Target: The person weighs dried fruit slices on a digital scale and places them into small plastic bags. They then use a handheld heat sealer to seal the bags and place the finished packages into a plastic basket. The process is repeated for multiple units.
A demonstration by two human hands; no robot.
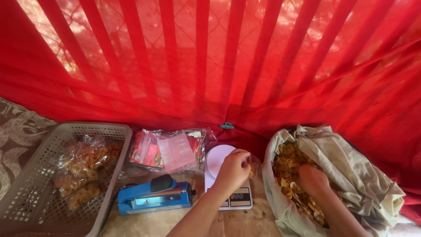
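Note:
My left hand (231, 170) hovers over a small white kitchen scale (218, 159) and pinches the mouth of a clear plastic bag (253, 166) with some yellow chips in it. My right hand (312, 180) is pushed down into a heap of yellow chips (287, 162) inside a large pale cloth-lined sack (351, 171), fingers buried among the chips. Whether it grips any chips is hidden.
A blue heat sealer (154, 197) lies left of the scale. Behind it sits a pile of empty clear and red packets (169, 149). A grey plastic basket (30, 175) at the left holds filled chip bags (85, 169). Red netting (210, 61) hangs behind.

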